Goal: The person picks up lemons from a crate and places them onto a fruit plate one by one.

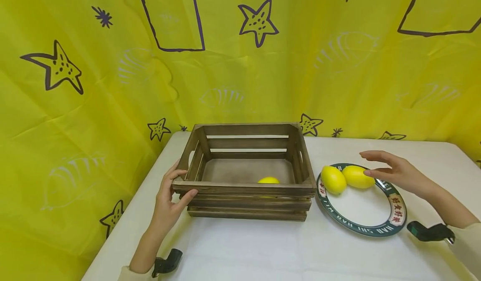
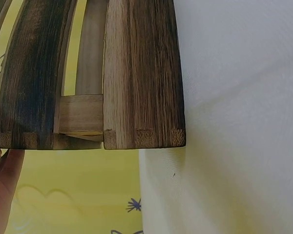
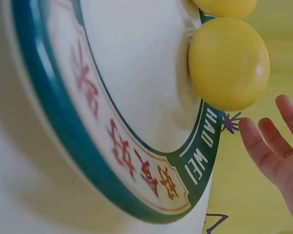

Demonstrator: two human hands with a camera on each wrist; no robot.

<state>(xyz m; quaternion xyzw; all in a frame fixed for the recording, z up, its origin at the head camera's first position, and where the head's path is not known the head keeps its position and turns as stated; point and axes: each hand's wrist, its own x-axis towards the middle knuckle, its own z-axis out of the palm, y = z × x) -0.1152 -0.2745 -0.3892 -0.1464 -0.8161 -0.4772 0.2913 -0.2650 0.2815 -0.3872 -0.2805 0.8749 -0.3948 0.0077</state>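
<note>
Lemons [image 1: 333, 180]: two on plate [image 1: 362, 208] by far-left rim, third lemon [image 1: 268, 180] in crate [image 1: 233, 190] along front edge. Left hand [image 1: 170, 197]: gripping crate's front-left corner. Right hand [image 1: 403, 174]: spread, empty, at right lemon [image 1: 358, 177]. Likely pickup step; next: pinch, lift.

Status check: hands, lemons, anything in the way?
Left hand gripping crate. Right hand by two lemons on plate, holding nothing. Third lemon inside crate. Nothing visibly blocking right hand.
</note>
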